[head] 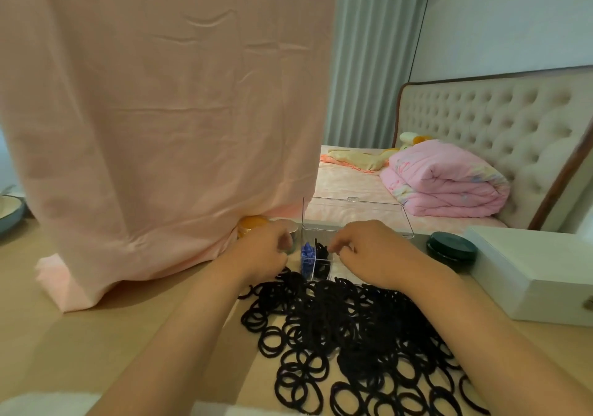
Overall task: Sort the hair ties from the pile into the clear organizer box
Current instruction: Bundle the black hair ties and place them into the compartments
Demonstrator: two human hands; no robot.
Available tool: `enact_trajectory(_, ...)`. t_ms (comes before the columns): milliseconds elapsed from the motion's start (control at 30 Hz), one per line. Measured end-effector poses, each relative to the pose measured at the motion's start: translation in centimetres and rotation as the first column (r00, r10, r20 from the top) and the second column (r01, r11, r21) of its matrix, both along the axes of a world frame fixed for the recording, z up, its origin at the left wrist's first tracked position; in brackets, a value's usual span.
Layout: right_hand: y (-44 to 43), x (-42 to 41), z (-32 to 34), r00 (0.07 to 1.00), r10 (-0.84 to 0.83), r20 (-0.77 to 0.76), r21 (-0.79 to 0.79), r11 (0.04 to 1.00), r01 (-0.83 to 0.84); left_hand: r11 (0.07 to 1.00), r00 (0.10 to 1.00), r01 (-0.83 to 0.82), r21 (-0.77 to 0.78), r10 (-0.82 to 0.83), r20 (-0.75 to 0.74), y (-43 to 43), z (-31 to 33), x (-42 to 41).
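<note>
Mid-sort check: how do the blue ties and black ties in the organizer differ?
Blue ties fill the compartment just left of the black ties. The black ties stick up higher than the blue ties. The right hand reaches the black ties, not the blue. Both sit inside the organizer box.

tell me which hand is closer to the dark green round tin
Right. The right hand is over the clear box, just left of the tin. The left hand is farther left, on the box's other side.
</note>
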State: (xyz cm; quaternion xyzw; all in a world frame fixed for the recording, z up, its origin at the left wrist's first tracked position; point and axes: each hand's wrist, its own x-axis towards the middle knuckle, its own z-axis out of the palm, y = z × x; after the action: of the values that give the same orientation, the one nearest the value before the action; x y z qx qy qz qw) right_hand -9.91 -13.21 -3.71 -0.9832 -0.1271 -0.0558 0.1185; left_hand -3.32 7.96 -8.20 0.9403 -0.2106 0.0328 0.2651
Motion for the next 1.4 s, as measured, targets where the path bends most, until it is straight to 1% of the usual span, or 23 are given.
enact_trajectory(133, 1.0, -1.7, -1.5, 0.974, 0.035, -0.225, -0.05, 0.998, -0.048, 0.975, 0.992, 0.049, 0.218, -0.022, -0.128, 0.7, -0.9, -1.6)
enact_trajectory(167, 1.2, -1.8, -2.1, 0.963, 0.03, -0.266, -0.062, 0.997, -0.049, 0.969, 0.989, 0.073, 0.235, -0.04, -0.14, 0.7, -1.2, -2.1)
enact_trajectory(233, 1.4, -1.9, -3.1, 0.952, 0.018, -0.307, -0.075, 0.996, -0.043, 0.97, 0.988, 0.099, 0.222, -0.07, -0.135, 0.8, -1.5, -2.9)
enact_trajectory(300, 1.5, -2.0, -3.3, 0.95, 0.015, -0.312, -0.085, 0.995, -0.043, 0.974, 0.988, 0.099, 0.202, -0.073, -0.134, 1.1, -1.5, -3.3)
enact_trajectory(400, 1.2, -1.9, -3.2, 0.939, 0.031, -0.343, -0.079, 0.995, -0.061, 0.983, 0.986, 0.073, 0.17, -0.045, -0.162, 1.3, -1.3, -3.5)
enact_trajectory(500, 1.2, -1.6, -3.5, 0.941, 0.064, -0.333, -0.128, 0.985, -0.112, 0.996, 0.992, 0.028, 0.081, -0.018, -0.124, 0.9, -1.0, -3.5)
enact_trajectory(600, 1.4, -1.3, -4.0, 0.964, 0.044, -0.262, -0.185, 0.978, -0.096, 0.997, 0.995, 0.081, 0.014, -0.08, -0.059, 0.0, -0.9, -3.8)
enact_trajectory(667, 1.5, -1.2, -4.3, 0.981, 0.036, -0.193, -0.196, 0.978, -0.075, 0.987, 0.985, 0.157, 0.027, -0.155, -0.077, -0.5, -1.1, -4.1)
enact_trajectory(733, 1.5, -1.2, -4.4, 0.986, 0.043, -0.161, -0.202, 0.976, -0.075, 0.977, 0.978, 0.197, 0.079, -0.189, -0.09, -0.8, -1.5, -4.3)
enact_trajectory(867, 1.2, -1.4, -4.2, 0.975, 0.075, -0.207, -0.21, 0.971, -0.119, 0.977, 0.978, 0.187, 0.107, -0.175, -0.114, -0.6, -1.3, -4.3)
enact_trajectory(933, 1.1, -1.4, -4.3, 0.978, 0.069, -0.197, -0.206, 0.972, -0.11, 0.975, 0.975, 0.189, 0.118, -0.171, -0.143, -0.4, -0.8, -4.4)
enact_trajectory(967, 1.0, -1.3, -4.3, 0.98, 0.062, -0.188, -0.184, 0.978, -0.098, 0.977, 0.974, 0.185, 0.105, -0.168, -0.151, -0.4, -0.7, -4.5)
enact_trajectory(1033, 0.7, -1.1, -4.1, 0.977, 0.054, -0.206, -0.081, 0.994, -0.073, 0.987, 0.976, 0.158, 0.017, -0.154, -0.155, -0.3, -0.3, -4.7)
enact_trajectory(1100, 0.2, -1.2, -3.3, 0.971, 0.052, -0.234, 0.069, 0.997, -0.036, 0.984, 0.972, 0.124, -0.129, -0.147, -0.182, -0.3, 0.1, -5.1)
enact_trajectory(1167, -0.3, -1.5, -2.4, 0.973, 0.053, -0.226, 0.227, 0.974, -0.001, 0.955, 0.957, 0.141, -0.262, -0.199, -0.212, -0.5, 0.5, -5.4)
enact_trajectory(1233, -0.7, -1.9, -1.7, 0.969, 0.071, -0.237, 0.403, 0.915, 0.032, 0.912, 0.925, 0.177, -0.369, -0.282, -0.253, -0.9, 0.7, -5.8)
enact_trajectory(1300, -0.6, -2.3, -1.4, 0.959, 0.092, -0.268, 0.555, 0.828, 0.075, 0.872, 0.899, 0.172, -0.458, -0.329, -0.29, -1.3, 0.7, -5.8)
enact_trajectory(1400, -0.3, -2.3, -1.5, 0.951, 0.079, -0.299, 0.687, 0.709, 0.157, 0.845, 0.898, 0.103, -0.525, -0.306, -0.316, -1.3, 0.4, -5.5)
